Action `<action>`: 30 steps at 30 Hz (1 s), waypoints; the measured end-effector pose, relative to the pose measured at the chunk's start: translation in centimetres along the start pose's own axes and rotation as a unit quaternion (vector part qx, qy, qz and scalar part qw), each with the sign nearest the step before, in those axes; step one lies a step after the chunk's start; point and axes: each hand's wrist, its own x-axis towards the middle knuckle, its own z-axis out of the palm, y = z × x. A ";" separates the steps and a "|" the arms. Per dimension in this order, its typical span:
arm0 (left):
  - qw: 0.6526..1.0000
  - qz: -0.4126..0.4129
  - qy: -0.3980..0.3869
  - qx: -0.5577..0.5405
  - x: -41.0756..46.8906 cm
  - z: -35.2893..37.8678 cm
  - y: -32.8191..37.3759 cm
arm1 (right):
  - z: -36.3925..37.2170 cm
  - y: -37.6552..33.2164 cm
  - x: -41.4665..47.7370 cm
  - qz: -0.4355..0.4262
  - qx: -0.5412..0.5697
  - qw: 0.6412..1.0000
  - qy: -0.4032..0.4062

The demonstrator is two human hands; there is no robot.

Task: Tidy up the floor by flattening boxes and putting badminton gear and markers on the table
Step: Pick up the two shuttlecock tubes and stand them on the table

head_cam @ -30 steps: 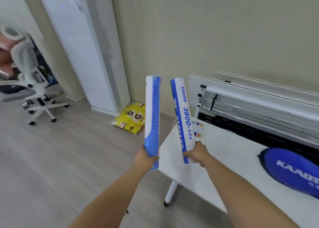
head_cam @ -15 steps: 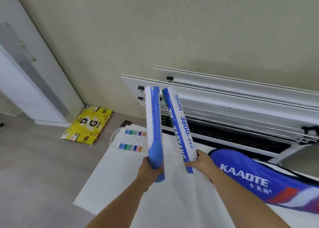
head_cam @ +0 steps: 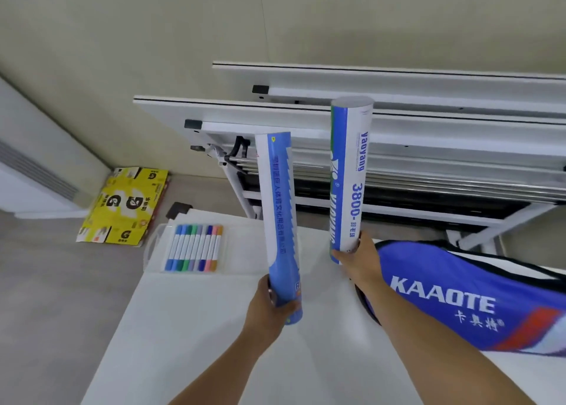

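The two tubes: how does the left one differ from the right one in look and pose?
The left tube shows mostly blue with Chinese text; the right tube shows mostly white, printed Yaoyang 3800. The left tube sits lower in the picture; the right tube reaches higher and shows its grey cap. Both are nearly upright over the table, the left hand and right hand each gripping a lower end.
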 end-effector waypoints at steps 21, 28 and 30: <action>0.999 0.006 -0.047 -0.019 -0.3 2.1 -2.1 | 0.4 1.7 -1.6 -0.011 0.023 0.999 -0.021; 0.997 0.015 -0.072 0.004 -3.0 2.6 -1.2 | -2.9 3.0 -7.0 0.046 -0.081 0.996 -0.013; 0.997 0.026 -0.073 0.007 -3.1 3.2 -0.7 | -3.9 3.0 -8.7 0.044 -0.100 0.994 0.003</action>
